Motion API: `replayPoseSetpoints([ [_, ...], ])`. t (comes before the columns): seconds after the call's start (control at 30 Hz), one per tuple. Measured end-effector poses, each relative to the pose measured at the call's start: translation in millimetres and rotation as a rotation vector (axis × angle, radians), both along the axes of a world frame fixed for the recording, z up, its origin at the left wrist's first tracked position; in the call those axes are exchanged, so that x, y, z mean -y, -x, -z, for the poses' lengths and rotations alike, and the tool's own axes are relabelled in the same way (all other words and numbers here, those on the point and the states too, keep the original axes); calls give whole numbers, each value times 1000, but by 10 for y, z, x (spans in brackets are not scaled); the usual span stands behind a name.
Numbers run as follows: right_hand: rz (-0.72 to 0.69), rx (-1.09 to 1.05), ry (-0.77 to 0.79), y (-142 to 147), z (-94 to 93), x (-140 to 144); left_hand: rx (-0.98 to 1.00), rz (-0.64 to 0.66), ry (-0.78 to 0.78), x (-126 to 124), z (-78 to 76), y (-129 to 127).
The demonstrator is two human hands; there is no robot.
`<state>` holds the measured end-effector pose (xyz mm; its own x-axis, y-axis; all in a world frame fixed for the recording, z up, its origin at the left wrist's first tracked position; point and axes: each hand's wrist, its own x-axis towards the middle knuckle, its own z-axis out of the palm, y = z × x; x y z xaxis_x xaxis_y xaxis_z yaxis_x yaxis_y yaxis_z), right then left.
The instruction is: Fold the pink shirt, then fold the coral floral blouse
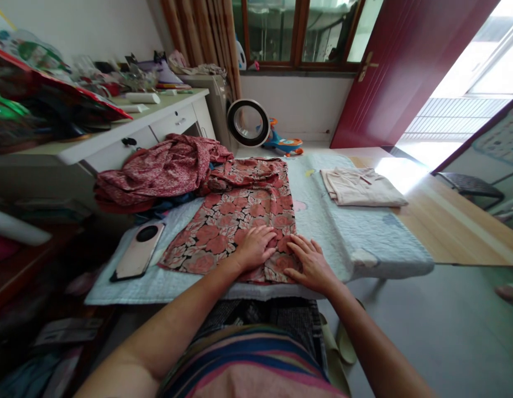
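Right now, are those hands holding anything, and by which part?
Nothing is gripped. The left hand and right hand lie flat, palms down, side by side on the near edge of the red flowered cloth spread on the pad.

Left hand [254,247] and right hand [309,264] flat, side by side on near edge of floral garment [235,218] spread over quilted pad [347,232]. Phone [139,250] left; folded beige cloth [361,187] far right; red crumpled fabric [157,171] behind.
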<state>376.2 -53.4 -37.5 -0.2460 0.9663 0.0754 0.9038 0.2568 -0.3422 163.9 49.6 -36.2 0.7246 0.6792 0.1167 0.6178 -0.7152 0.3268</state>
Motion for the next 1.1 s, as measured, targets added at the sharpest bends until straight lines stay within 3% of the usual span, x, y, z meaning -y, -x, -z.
replayPoseSetpoints([
  [0.13, 13, -3, -41, -7, 35, -14, 80, -26, 3, 36, 56, 31],
  [0.83, 30, -40, -66, -50, 67, -2, 168, -31, -2, 55, 56, 43],
  [1.1, 84, -124, -173, -75, 170, -36, 200, -32, -35, 71, 117, 48],
])
